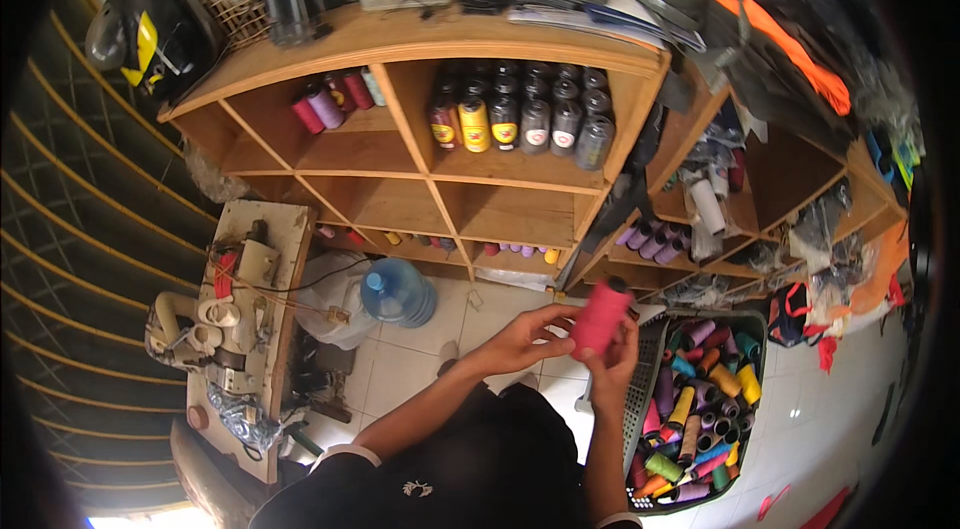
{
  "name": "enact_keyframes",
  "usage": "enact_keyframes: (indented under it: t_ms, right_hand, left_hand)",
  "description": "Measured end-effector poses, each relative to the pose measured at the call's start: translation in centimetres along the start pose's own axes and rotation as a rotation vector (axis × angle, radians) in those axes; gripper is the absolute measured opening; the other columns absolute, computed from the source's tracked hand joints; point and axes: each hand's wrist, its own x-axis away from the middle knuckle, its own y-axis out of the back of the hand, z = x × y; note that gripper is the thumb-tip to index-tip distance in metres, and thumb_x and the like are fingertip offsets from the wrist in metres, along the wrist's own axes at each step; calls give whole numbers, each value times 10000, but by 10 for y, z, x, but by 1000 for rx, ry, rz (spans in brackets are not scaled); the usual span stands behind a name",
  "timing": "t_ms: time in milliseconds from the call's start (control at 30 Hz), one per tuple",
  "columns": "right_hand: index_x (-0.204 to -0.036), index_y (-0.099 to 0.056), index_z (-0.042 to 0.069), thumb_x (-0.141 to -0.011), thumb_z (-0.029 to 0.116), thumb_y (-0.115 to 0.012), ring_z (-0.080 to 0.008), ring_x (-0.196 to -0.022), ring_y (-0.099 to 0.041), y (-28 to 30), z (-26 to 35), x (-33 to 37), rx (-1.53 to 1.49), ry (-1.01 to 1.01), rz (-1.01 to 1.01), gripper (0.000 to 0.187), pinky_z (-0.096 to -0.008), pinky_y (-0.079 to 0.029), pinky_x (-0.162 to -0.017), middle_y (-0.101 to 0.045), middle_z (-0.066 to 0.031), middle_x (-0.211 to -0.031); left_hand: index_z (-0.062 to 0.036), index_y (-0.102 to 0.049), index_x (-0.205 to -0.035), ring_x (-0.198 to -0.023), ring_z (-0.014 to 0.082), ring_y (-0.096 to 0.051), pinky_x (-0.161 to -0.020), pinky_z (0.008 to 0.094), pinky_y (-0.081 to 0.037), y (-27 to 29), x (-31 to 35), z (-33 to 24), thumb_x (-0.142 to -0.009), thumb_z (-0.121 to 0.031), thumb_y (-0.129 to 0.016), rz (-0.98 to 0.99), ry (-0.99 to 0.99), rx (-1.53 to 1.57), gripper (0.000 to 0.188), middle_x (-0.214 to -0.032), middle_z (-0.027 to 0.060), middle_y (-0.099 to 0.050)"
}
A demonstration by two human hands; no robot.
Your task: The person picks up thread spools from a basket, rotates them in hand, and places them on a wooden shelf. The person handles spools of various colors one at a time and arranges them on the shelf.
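A pinkish-red spool of thread [601,321] with a dark top end is held up in front of me, tilted slightly to the right. My right hand [614,361] grips it from the right and below, the thumb along its lower part. From the left, my left hand [532,337] meets the spool with bent fingers and thumb; its fingertips are partly hidden at the spool's side. To the right, below the spool, a dark green plastic basket [757,354] is filled with thread spools [692,419] of many colours, lying in a jumble.
A wooden shelf unit [420,176] stands ahead, with rows of dark and yellow spools [505,124] in one compartment. A blue water jug [398,292] rests on the tiled floor. At left is a sewing machine [245,269] on its table; more cluttered shelves [780,174] stand at right.
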Motion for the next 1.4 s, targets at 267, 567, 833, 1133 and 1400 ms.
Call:
enact_keyframes:
  t_ms: [267,567,833,1133,1400]
  right_hand:
    - [-1324,-297,77,-668,8,-842,-208,-1012,-594,-104,0,-17,120,-30,366,856,-354,-482,-900,-522,-120,-1158]
    - [-1235,-530,20,-786,126,-771,-202,-967,-611,-172,20,-30,318,141,377,520,-309,-501,-815,-522,-113,-1184]
    - [-1035,-682,18,-772,40,-748,-216,-862,-645,-233,34,-31,567,455,207,272,-314,-510,-746,-657,-125,-945]
    - [-1013,-688,11,-757,12,-750,-268,-835,-671,-288,13,-27,605,542,270,263,-328,-527,-722,-665,-150,-953]
    - [-960,-585,-8,-832,21,-692,-254,-795,-594,-313,-2,-32,549,457,397,169,-334,-473,-708,-589,-150,-912]
  left_hand:
    - [-31,-555,-1216,-1062,168,-585,-938,353,-472,61,66,-45,-862,-83,-707,-385,-138,234,389,-1149,68,-614]
    - [30,-525,-1217,-1061,166,-584,-944,332,-454,99,94,-73,-871,-114,-668,-501,-262,432,401,-1146,105,-620]
    - [30,-523,-1180,-1055,175,-582,-948,336,-460,133,109,-83,-839,-81,-701,-577,-334,322,402,-1140,115,-604]
    - [17,-499,-1211,-1069,183,-580,-939,356,-502,158,126,-104,-734,43,-773,-784,-388,-43,551,-1127,100,-561]
    - [15,-486,-1254,-1054,178,-581,-934,338,-489,194,148,-108,-759,3,-766,-782,-387,-272,569,-1131,80,-567]
